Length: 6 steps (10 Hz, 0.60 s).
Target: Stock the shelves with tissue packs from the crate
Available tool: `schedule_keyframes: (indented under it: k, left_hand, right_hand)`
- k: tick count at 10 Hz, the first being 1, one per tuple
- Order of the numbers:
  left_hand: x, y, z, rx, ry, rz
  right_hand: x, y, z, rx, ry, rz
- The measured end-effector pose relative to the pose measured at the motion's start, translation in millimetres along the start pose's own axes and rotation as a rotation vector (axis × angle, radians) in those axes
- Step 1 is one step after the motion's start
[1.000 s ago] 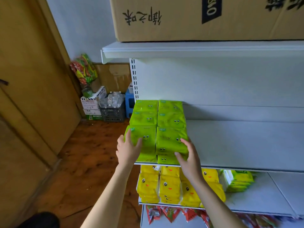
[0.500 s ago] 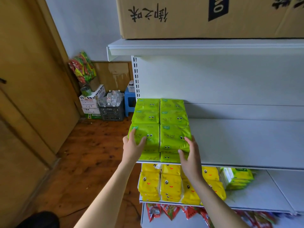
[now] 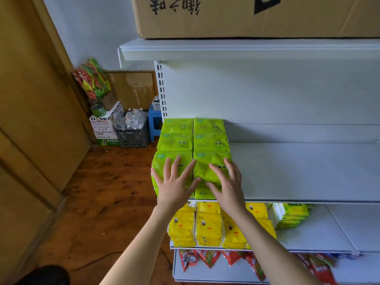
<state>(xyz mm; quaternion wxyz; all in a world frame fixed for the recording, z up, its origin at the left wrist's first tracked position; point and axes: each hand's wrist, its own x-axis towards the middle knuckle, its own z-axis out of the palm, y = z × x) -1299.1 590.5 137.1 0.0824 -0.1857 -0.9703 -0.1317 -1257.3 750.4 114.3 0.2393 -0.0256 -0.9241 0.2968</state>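
At the shelf (image 3: 308, 171)'s left end, you are pressing left hand (image 3: 174, 187) and right hand (image 3: 229, 187), fingers spread flat, onto the front green tissue packs (image 3: 209, 144) lying directly beneath, one hand per column.

Open room lay on middle shelf (image 3: 304, 171) right of green tissue packs (image 3: 176, 142), reachable from front. Packs blocked left end against slotted upright (image 3: 162, 95). Upper shelf (image 3: 246, 50) capped headroom; back panel (image 3: 267, 91) closed the rear.
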Motion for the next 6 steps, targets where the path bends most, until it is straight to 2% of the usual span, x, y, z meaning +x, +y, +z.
schedule_keyframes:
  k: [3, 4, 5, 6]
  left_hand:
    - [4.2, -2.4, 2.8, 0.049, -0.013, -0.019]
    - [5.1, 3.1, -8.3, 0.051, -0.036, -0.027]
    - [3.9, 5.6, -13.6, 0.008, -0.01, -0.039]
    - [-6.0, 9.5, -11.8, -0.138, 0.159, 0.016]
  right_hand:
    - [5.0, -0.4, 1.9, -0.029, -0.014, 0.022]
    - [7.8, -1.4, -7.7, -0.023, -0.088, 0.044]
    - [9.2, -0.6, -19.7, 0.016, -0.1, 0.024]
    - [1.9, 0.0, -27.9, 0.081, -0.066, 0.016]
